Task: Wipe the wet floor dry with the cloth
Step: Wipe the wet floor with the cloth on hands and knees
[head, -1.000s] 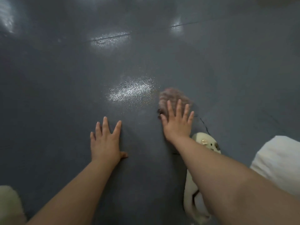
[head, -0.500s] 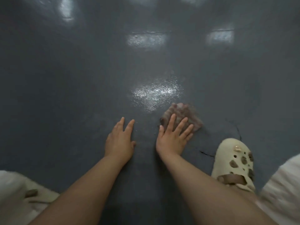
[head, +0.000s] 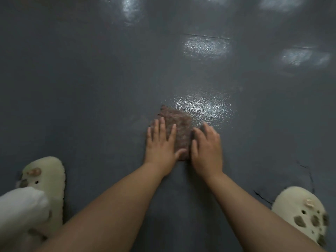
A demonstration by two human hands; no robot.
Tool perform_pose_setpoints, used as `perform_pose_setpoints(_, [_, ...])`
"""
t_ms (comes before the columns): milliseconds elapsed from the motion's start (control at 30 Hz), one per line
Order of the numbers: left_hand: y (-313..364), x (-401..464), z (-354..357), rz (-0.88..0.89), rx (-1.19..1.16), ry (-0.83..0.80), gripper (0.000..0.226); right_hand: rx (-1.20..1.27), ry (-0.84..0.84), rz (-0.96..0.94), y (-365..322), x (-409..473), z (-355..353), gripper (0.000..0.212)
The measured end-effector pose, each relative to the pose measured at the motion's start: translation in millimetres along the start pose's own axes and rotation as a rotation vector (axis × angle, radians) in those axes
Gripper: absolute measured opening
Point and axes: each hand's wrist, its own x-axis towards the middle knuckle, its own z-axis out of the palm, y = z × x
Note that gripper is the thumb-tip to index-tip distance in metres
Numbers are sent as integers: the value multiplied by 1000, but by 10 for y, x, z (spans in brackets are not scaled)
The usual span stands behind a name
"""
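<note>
A brown, fuzzy cloth [head: 177,122] lies folded on the dark grey floor [head: 81,88]. Its far corner touches a shiny wet patch [head: 203,108]. My left hand [head: 161,144] presses flat on the cloth's left half, fingers straight and spread, thumb on its near edge. My right hand [head: 207,146] rests on the floor against the cloth's right edge, slightly blurred, with fingers loosely bent and the thumb touching the cloth. Both forearms reach in from the bottom of the view.
Cream slippers with charms stand at the lower left [head: 45,186] and lower right [head: 300,213]. A white garment fold [head: 20,211] covers part of the left one. More glossy spots [head: 205,46] shine farther off. A crack [head: 261,197] marks the floor near the right slipper.
My left hand has moved from the bare floor onto the cloth. My right hand has slid off the cloth to its right edge. The view has shifted, so both slippers show.
</note>
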Motion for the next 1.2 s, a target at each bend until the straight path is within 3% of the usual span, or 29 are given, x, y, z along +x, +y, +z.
perform_pose_setpoints(133, [258, 110, 62, 83, 139, 0, 92, -94, 94, 152, 97, 61, -5, 55])
perform_pose_setpoints(267, [232, 221, 30, 145, 137, -30, 88, -88, 123, 274, 99, 153, -15, 53])
perform_pose_setpoints(333, [148, 219, 104, 134, 115, 2, 83, -73, 130, 234, 113, 169, -41, 53])
perform_pose_setpoints(467, [125, 181, 205, -161, -64, 110, 75, -144, 121, 8, 146, 186, -37, 48])
perform_pose_setpoints(567, [241, 218, 176, -322, -183, 132, 67, -114, 177, 166, 250, 256, -100, 49])
perform_pose_setpoints(633, [314, 238, 200, -216, -88, 209, 60, -107, 219, 271, 403, 280, -165, 53])
perform_pose_setpoints(800, [872, 277, 249, 451, 105, 79, 60, -175, 330, 411, 814, 300, -416, 43])
perform_pose_setpoints(967, [1412, 917, -62, 780, 261, 34, 52, -191, 377, 516, 1072, 399, -530, 55])
perform_pose_setpoints(1067, [1460, 1346, -286, 700, 244, 17, 58, -212, 328, 484, 1062, 477, -518, 60])
perform_pose_setpoints(1200, [1174, 1743, -496, 346, 107, 47, 57, -268, 275, 477, 1045, 537, -488, 61])
